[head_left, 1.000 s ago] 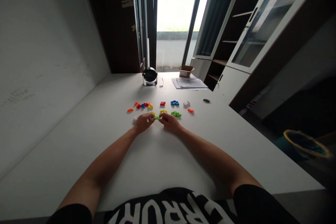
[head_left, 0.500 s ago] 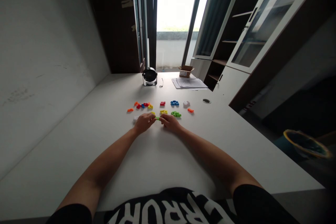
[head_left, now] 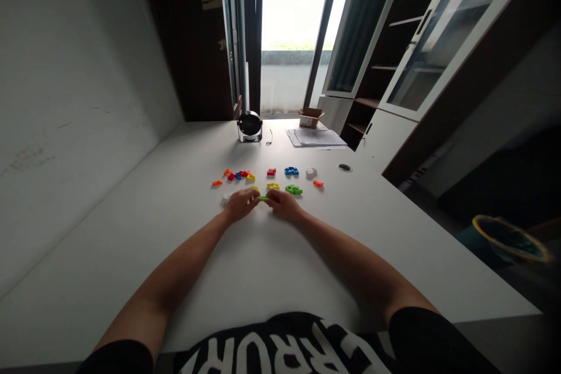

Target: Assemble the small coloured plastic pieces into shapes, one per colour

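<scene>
Green plastic piece [head_left: 263,198] lies directly between the two hands, near the front edge of the scattered pieces on the white table [head_left: 131,257]. The left hand [head_left: 240,205] and the right hand [head_left: 284,204] approach it from opposite sides, and both are closed narrowly on its ends. This opposed pinch appears to steady the small piece from both sides. The fingers hide part of it, and contact between the piece and the table cannot be determined.

Nearest to the hands are a yellow plastic piece [head_left: 255,189] just beyond the left hand and a white plastic piece [head_left: 227,197] partly behind it. A larger yellow plastic piece [head_left: 273,186] and a green plastic cluster [head_left: 294,190] lie just beyond the right hand, with an orange plastic piece [head_left: 318,184] farther right.

A further row holds a mixed-colour cluster [head_left: 236,176], a red plastic piece [head_left: 272,173], a blue plastic cluster [head_left: 291,171] and a pale plastic piece [head_left: 311,172]. The pieces lie spread apart, which keeps each one separately visible. Well beyond them stand a round black device [head_left: 250,127], a cardboard box [head_left: 311,119] and a stack of papers [head_left: 319,138].
</scene>
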`<act>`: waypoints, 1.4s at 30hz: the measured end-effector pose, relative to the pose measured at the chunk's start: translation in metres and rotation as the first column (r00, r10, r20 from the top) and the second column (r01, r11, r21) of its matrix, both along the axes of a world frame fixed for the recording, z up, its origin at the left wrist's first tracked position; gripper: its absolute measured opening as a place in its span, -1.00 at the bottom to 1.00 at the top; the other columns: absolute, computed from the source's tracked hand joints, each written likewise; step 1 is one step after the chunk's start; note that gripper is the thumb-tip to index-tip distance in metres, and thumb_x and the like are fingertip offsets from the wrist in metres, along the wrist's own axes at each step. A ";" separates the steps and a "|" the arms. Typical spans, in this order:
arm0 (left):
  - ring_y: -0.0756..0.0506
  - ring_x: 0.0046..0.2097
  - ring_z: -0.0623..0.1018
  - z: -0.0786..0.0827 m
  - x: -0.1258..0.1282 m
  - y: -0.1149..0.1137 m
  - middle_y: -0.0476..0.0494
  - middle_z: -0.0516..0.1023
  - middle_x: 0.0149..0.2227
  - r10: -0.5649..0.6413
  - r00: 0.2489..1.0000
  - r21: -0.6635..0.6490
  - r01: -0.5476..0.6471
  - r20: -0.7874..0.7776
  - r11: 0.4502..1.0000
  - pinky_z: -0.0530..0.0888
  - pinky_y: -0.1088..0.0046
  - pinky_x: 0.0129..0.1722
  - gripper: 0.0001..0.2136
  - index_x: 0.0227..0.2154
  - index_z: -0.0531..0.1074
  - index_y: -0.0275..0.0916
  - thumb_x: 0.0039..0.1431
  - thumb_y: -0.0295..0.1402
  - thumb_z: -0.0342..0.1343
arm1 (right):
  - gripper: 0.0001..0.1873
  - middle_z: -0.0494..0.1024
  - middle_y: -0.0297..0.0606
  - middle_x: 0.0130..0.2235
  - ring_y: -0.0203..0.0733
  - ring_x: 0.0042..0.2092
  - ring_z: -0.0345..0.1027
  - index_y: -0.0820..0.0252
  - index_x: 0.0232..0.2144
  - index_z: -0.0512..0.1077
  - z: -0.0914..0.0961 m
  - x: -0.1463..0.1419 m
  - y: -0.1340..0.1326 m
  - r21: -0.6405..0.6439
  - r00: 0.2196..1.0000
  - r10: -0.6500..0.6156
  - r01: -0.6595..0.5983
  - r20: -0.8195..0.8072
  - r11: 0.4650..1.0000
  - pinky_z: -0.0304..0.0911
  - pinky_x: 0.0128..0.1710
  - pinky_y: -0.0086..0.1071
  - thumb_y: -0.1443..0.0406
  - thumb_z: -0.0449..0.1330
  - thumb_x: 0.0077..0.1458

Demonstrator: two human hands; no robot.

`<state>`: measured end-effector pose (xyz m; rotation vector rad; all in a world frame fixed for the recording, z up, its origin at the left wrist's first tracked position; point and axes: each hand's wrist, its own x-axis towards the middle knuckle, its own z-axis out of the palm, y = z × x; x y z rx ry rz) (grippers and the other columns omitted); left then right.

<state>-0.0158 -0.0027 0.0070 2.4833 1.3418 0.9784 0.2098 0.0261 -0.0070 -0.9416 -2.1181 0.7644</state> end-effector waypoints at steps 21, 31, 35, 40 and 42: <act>-0.07 -0.34 0.49 0.000 0.001 0.002 -0.10 0.54 -0.34 -0.033 0.997 0.006 0.033 -0.077 0.999 0.33 0.42 -0.34 -0.68 -0.30 0.47 -0.21 0.40 -0.11 -0.04 | -0.71 0.50 -0.35 -0.45 -0.30 -0.45 0.23 0.17 -0.33 0.48 0.002 -0.001 0.003 0.018 0.998 0.025 -0.026 0.066 1.000 0.10 -0.40 -0.43 0.10 0.12 0.27; -0.02 -0.36 0.50 -0.003 0.002 0.000 -0.03 0.55 -0.34 -0.031 0.999 -0.028 0.031 -0.022 0.999 0.40 0.45 -0.30 -0.88 -0.26 0.45 -0.18 0.32 -0.26 0.09 | -0.76 0.43 -0.40 -0.45 -0.30 -0.44 0.22 0.15 -0.20 0.44 0.001 -0.001 0.000 -0.001 0.999 -0.004 0.004 0.037 1.000 0.09 -0.43 -0.44 0.14 0.23 0.17; -0.02 -0.36 0.51 -0.002 0.003 0.000 -0.03 0.55 -0.35 -0.036 0.999 -0.025 0.036 -0.013 0.999 0.42 0.45 -0.30 -0.85 -0.26 0.44 -0.18 0.32 -0.22 0.09 | -0.77 0.42 -0.41 -0.45 -0.30 -0.44 0.21 0.15 -0.20 0.44 0.001 -0.001 0.000 -0.004 0.999 -0.005 0.005 0.042 1.000 0.09 -0.43 -0.44 0.15 0.23 0.17; -0.02 -0.37 0.51 -0.002 0.003 0.000 -0.04 0.55 -0.36 -0.027 1.000 -0.022 0.027 -0.006 0.999 0.43 0.45 -0.31 -0.80 -0.25 0.45 -0.18 0.33 -0.17 0.07 | -0.76 0.43 -0.39 -0.46 -0.30 -0.45 0.22 0.15 -0.22 0.47 0.003 -0.001 0.000 0.002 0.999 -0.006 0.006 0.054 1.000 0.08 -0.43 -0.44 0.11 0.20 0.21; -0.02 -0.37 0.52 -0.002 0.003 0.000 -0.04 0.56 -0.35 -0.025 1.000 -0.022 0.025 -0.004 0.999 0.43 0.45 -0.31 -0.81 -0.25 0.45 -0.18 0.33 -0.17 0.08 | -0.75 0.43 -0.38 -0.46 -0.30 -0.44 0.22 0.15 -0.21 0.48 0.003 -0.001 0.000 -0.001 0.998 -0.012 0.012 0.061 1.000 0.08 -0.43 -0.44 0.11 0.19 0.21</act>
